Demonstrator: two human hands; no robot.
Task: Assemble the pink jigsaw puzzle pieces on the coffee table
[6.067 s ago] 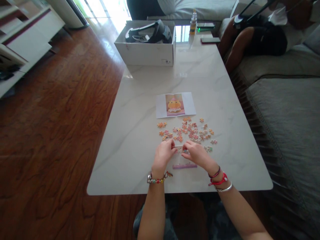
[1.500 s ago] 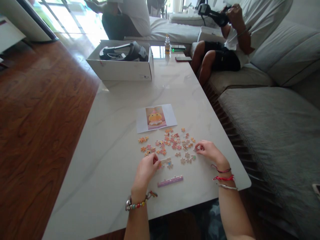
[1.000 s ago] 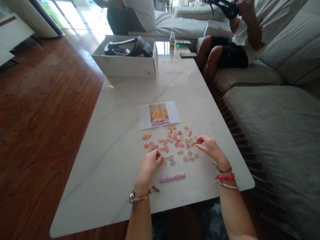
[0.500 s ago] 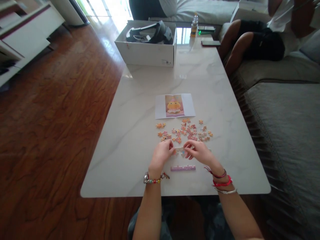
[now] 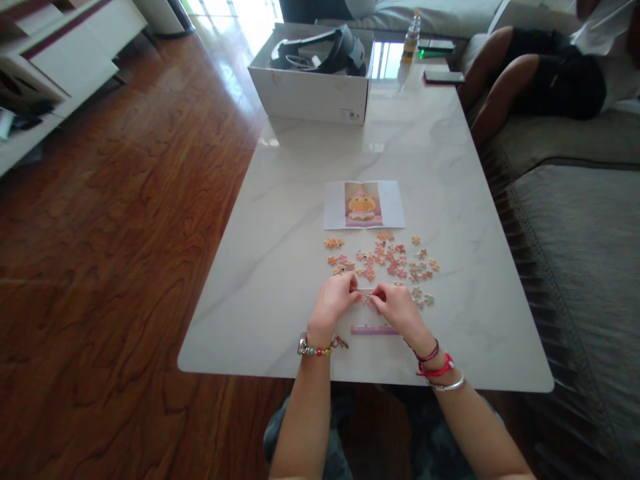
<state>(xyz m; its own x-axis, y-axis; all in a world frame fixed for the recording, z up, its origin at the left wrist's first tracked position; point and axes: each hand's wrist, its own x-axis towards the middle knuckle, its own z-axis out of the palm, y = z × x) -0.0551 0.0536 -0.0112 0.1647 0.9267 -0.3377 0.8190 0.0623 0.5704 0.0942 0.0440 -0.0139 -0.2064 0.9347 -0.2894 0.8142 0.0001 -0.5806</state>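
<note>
Between left hand (image 5: 334, 305) and right hand (image 5: 399, 309), clamped by both, puzzle strip (image 5: 365, 297), long axis crosswise.

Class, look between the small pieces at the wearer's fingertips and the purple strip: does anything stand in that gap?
Nothing visible stands between the small pieces and the purple strip; only white tabletop shows there. In this view, the right hand borders the strip's right end and may hide a bit.

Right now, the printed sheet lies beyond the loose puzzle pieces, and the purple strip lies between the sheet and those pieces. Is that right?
Not quite: the purple strip isn't between them. The head view shows it on the person's side of the loose puzzle pieces, while the printed sheet does lie beyond them.
</note>
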